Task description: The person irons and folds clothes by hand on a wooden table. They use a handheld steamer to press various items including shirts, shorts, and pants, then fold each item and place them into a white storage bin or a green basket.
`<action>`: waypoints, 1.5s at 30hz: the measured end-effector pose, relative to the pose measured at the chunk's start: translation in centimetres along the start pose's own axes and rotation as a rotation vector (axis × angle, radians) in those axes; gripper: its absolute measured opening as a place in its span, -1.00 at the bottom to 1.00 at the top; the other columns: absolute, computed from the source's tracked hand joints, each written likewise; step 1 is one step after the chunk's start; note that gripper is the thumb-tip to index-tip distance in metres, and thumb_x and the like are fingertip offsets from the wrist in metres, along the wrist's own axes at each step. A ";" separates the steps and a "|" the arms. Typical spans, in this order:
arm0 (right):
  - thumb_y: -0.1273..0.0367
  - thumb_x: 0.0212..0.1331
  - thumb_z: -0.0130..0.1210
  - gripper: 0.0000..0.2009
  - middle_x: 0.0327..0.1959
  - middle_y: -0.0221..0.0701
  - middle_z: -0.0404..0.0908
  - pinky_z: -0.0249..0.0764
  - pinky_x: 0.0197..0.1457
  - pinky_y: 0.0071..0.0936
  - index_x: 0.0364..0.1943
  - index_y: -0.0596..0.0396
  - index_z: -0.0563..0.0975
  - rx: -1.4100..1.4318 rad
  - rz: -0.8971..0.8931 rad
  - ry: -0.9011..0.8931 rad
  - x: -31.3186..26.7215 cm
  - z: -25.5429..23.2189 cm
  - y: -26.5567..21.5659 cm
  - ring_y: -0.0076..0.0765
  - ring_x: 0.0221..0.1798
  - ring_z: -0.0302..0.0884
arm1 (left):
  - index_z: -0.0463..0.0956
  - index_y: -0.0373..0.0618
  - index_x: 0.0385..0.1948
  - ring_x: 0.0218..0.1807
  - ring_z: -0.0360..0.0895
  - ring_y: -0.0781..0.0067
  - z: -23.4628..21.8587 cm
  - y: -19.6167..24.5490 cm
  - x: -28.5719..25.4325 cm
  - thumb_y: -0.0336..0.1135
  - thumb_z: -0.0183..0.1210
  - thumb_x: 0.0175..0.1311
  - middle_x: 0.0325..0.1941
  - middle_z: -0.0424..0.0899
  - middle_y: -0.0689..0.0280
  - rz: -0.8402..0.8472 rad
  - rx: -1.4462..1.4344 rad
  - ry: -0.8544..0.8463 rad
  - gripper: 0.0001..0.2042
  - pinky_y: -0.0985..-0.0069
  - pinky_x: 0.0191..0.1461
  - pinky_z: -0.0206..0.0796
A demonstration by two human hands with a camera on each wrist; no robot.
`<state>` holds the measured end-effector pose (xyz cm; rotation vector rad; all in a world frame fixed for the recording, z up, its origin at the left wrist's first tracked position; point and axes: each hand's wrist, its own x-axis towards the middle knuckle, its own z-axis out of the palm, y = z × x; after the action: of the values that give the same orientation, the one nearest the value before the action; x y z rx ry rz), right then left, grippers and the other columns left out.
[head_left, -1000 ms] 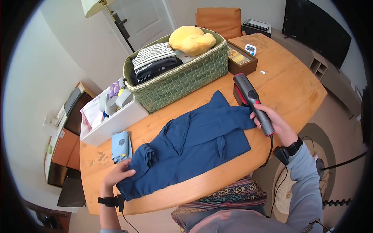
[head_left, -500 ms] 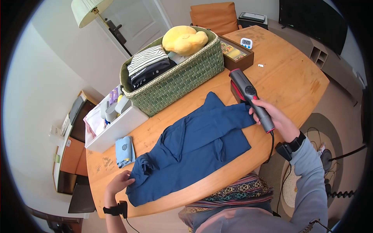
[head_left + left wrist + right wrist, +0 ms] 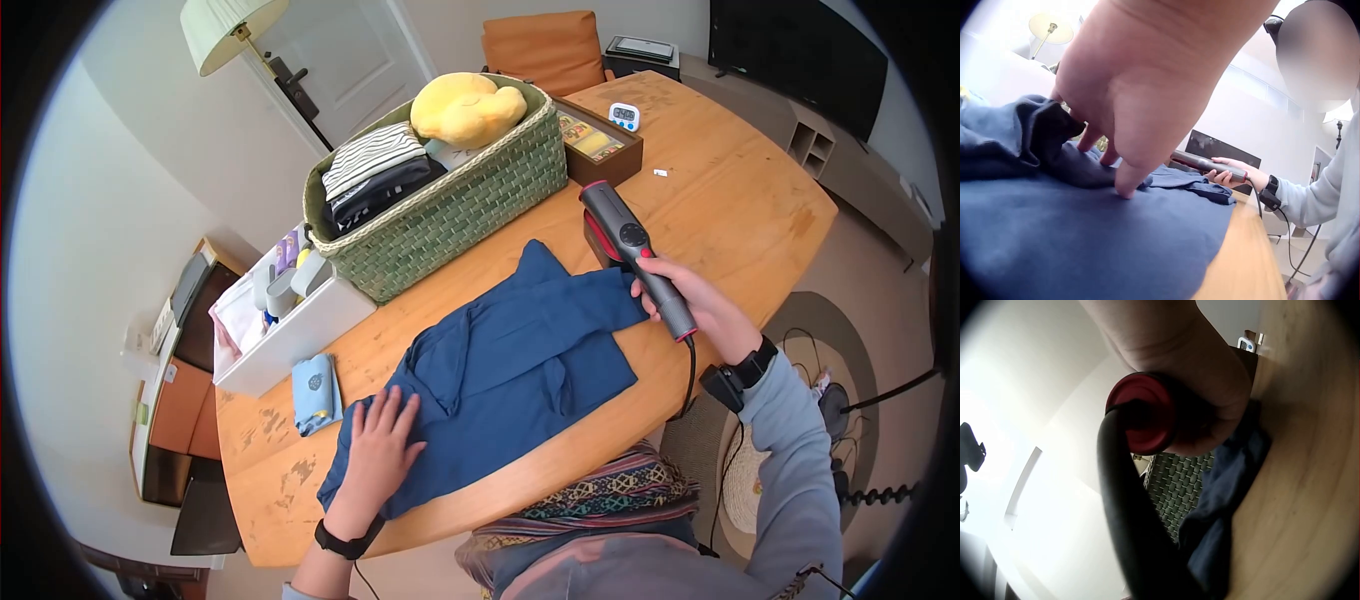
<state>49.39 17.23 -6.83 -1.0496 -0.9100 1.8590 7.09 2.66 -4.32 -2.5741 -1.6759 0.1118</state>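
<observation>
A dark blue garment (image 3: 500, 360) with a tie strap lies spread on the wooden table, bunched a little at its left end. On that end rests my left hand (image 3: 382, 445), palm down with fingers spread. The left wrist view shows its thumb and fingertips touching the cloth (image 3: 1116, 231). My right hand (image 3: 685, 295) grips the handle of a grey and red handheld garment steamer (image 3: 632, 240), held over the garment's right end with its head pointing away from me. In the right wrist view its red end cap (image 3: 1144, 415) and thick black cord (image 3: 1125, 512) show.
Behind the garment stands a green woven basket (image 3: 450, 210) with folded clothes and a yellow plush (image 3: 465, 110). A white bin (image 3: 295, 335) and a folded light blue cloth (image 3: 316, 393) are at left. A brown box (image 3: 605, 155) and a small timer (image 3: 624, 117) sit farther back.
My left hand has moved from the garment's lower left edge up and right onto it, its fingers now spread flat. My right hand keeps the steamer at nearly the same spot.
</observation>
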 end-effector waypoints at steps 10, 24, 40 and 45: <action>0.16 0.21 0.05 -0.62 -0.44 -0.36 0.50 0.37 -0.59 -0.56 0.02 -0.01 0.27 -0.006 0.008 0.009 0.0 0.0 0.0 -0.49 -0.59 0.44 | 0.19 -0.05 0.28 0.41 0.04 0.03 3.3 -5.4 -3.6 -0.01 0.16 0.15 0.35 0.18 0.02 -0.413 -0.005 -0.043 -0.34 -0.04 0.39 -0.15; 0.17 0.22 0.04 -0.61 -0.43 -0.35 0.51 0.38 -0.59 -0.57 0.05 -0.03 0.27 0.002 0.028 -0.006 0.2 -0.2 0.0 -0.49 -0.59 0.45 | 0.14 -0.02 0.31 0.43 0.00 0.03 0.6 1.3 1.5 -0.01 0.12 0.17 0.39 0.10 0.00 0.021 -0.011 0.039 -0.34 0.04 0.41 -0.17; 0.19 0.21 0.06 -0.51 -0.42 -0.37 0.49 0.43 -0.56 -0.57 0.18 -0.03 0.21 -0.065 0.017 0.045 0.0 0.4 -0.1 -0.51 -0.58 0.45 | 0.07 -0.11 0.34 0.47 -0.13 -0.03 3.1 1.5 3.1 0.09 -0.03 0.25 0.41 -0.01 -0.09 0.079 -0.095 0.000 -0.31 -0.13 0.39 -0.28; 0.34 0.12 0.15 -0.35 -0.38 -0.33 0.50 0.47 -0.58 -0.55 0.25 0.07 0.06 -0.185 -0.045 0.179 -0.5 2.0 0.2 -0.51 -0.58 0.46 | 0.08 -0.08 0.34 0.46 -0.15 -0.10 3.5 2.2 3.2 0.10 -0.03 0.25 0.40 -0.03 -0.17 0.090 -0.081 0.021 -0.32 -0.24 0.35 -0.28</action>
<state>47.68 16.28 -6.04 -1.2759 -1.0040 1.6376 10.04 4.79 -8.06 -2.7002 -1.5895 0.0227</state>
